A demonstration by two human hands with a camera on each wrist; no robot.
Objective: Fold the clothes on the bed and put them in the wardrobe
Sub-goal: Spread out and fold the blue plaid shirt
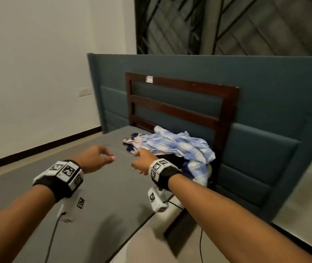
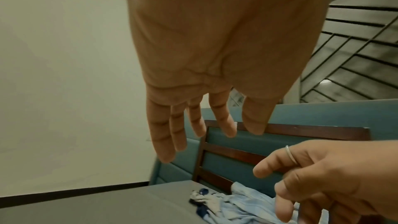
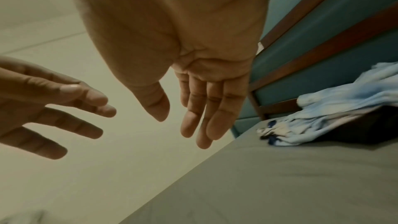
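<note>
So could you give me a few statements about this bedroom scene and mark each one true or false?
1. Both hands hold nothing. True: the left hand and right hand are open above the bed.
2. The clothes lie folded in a stack. False: they are a crumpled pile.
3. The pile sits beside the wooden headboard. True.
4. The left hand wears a ring. False: the ring is on the right hand.

A plain white wall with a black skirting strip is meeting a tall teal padded panel, fronted by a dark wooden slatted headboard, below a black-barred window.
</note>
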